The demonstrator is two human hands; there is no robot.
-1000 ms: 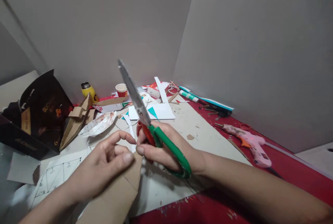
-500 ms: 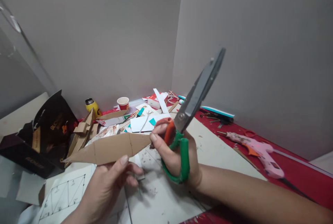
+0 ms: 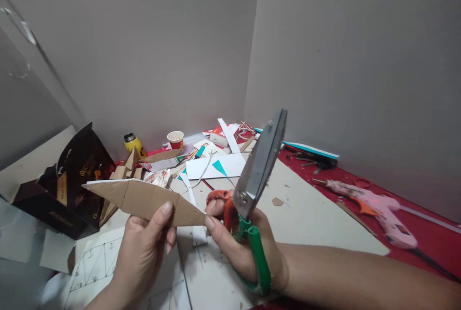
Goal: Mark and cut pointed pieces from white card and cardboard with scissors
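Observation:
A piece of brown cardboard (image 3: 144, 200), pointed at both ends and creased across in two places, is held up over the table. My left hand (image 3: 140, 247) grips its lower edge, thumb on the near face and fingers behind. At the right tip, my right hand (image 3: 252, 247) pinches the cardboard between thumb and finger. That same hand carries scissors (image 3: 257, 171) with one orange and one green handle, hooked over the fingers. Their blades are closed and point up. Below the cardboard lies a sheet with a drawn truss pattern (image 3: 95, 264).
A pink glue gun (image 3: 382, 209) lies on the red cloth (image 3: 432, 252) at right. Behind are a paper cup (image 3: 175, 140), a yellow bottle (image 3: 133, 146), white strips (image 3: 216, 166) and cardboard scraps. A black box (image 3: 65, 190) stands at left.
The cardboard has tilted, its left end rising and its right tip dropping. My right hand and the scissors have moved lower, with the blades more upright. The view has shifted slightly.

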